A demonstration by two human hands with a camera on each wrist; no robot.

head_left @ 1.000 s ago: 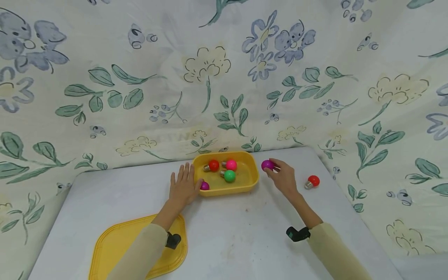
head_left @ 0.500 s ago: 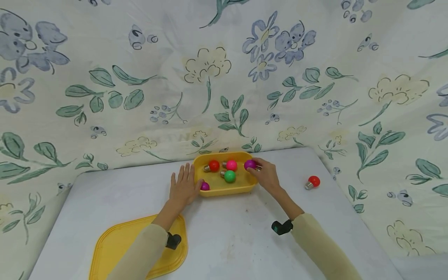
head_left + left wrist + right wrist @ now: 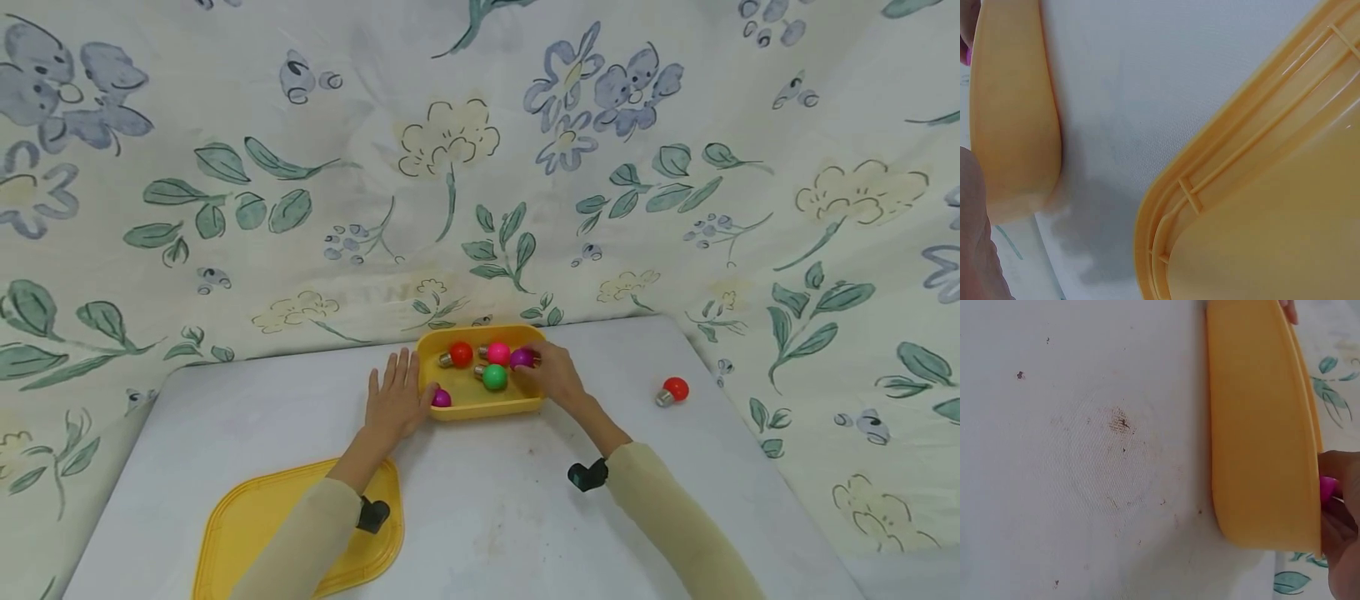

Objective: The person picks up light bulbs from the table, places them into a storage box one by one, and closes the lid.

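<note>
A yellow bin [image 3: 480,410] stands at the table's back edge with several small coloured bulbs in it: a red bulb [image 3: 461,354], a pink bulb [image 3: 498,353], a green bulb [image 3: 494,377] and a magenta bulb [image 3: 442,398] in the near left corner. My right hand [image 3: 558,375] reaches over the bin's right rim and pinches a purple bulb [image 3: 521,358] inside it; its metal base is mostly hidden by the fingers. My left hand [image 3: 393,400] lies with spread, straight fingers against the bin's left side, the thumb over the rim.
A second red bulb [image 3: 676,388] lies on the white table [image 3: 480,500] to the right. At the front left lies a yellow lid [image 3: 247,517], partly under the left forearm. Floral cloth [image 3: 450,208] hangs behind the table.
My right hand has carried the purple bulb leftward, from beside the bin over its right rim and in next to the pink bulb. The left hand has stayed in place.
</note>
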